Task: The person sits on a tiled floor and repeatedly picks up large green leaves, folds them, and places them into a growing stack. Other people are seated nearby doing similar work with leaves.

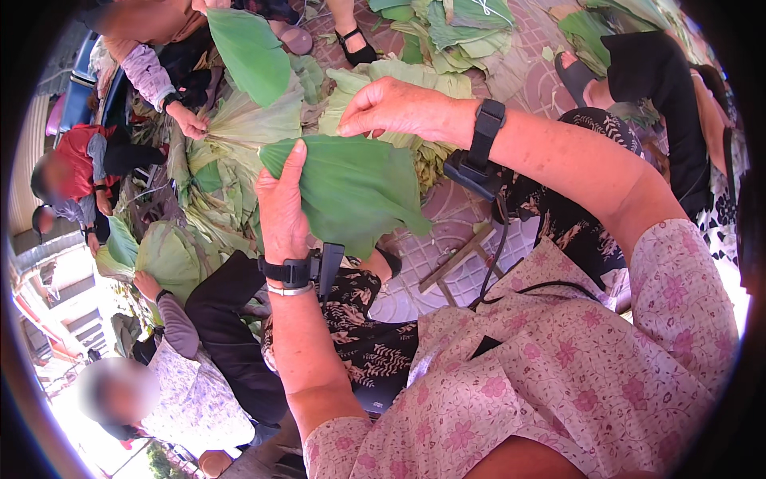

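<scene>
We hold a large green leaf (351, 188) up between both hands: left hand (281, 209) grips its near edge, thumb flat on the blade; right hand (395, 108) pinches the top edge. Folding seems underway. Next the fold likely needs creasing. Leaf pile (447, 36) lies beyond the hands.

Patterned paved floor (447, 215), bright daylight, leaf piles (447, 32) strewn around.

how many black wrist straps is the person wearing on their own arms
2: one wrist strap on the left wrist below the folded green leaf, one on the right wrist. Others' wrists may be hidden.
</scene>
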Demonstrator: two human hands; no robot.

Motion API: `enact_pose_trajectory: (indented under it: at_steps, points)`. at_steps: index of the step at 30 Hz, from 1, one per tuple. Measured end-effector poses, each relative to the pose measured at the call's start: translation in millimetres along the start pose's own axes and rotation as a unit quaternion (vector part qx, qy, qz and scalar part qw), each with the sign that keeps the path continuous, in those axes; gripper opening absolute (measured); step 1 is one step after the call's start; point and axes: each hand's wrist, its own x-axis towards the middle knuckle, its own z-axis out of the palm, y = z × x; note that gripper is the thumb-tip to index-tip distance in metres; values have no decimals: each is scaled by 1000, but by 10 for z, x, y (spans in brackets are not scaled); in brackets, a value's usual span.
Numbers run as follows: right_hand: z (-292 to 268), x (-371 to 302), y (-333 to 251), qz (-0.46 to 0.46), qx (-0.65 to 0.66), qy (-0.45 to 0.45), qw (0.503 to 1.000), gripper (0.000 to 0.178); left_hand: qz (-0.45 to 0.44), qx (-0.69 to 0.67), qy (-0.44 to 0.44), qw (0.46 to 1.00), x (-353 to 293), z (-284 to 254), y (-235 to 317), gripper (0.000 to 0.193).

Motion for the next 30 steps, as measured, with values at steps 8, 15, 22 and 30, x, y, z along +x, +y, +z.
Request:
enact_pose_trajectory:
  at_steps: [8, 15, 22, 30]
  points:
    - [28, 26, 75, -7, -67, 27, 997, 17, 3, 28, -15, 999, 31, -22, -95, 14]
    - [-106, 79, 211, 102, 8, 98, 990, 17, 12, 14, 0, 1000, 31, 10, -86, 12]
    - [-170, 18, 22, 94, -254, -177, 946, 18, 21, 73, 8, 997, 55, -131, -65, 14]
    - [-85, -2, 118, 13, -194, -54, 979, 18, 9, 87, 11, 996, 37, -35, -91, 13]
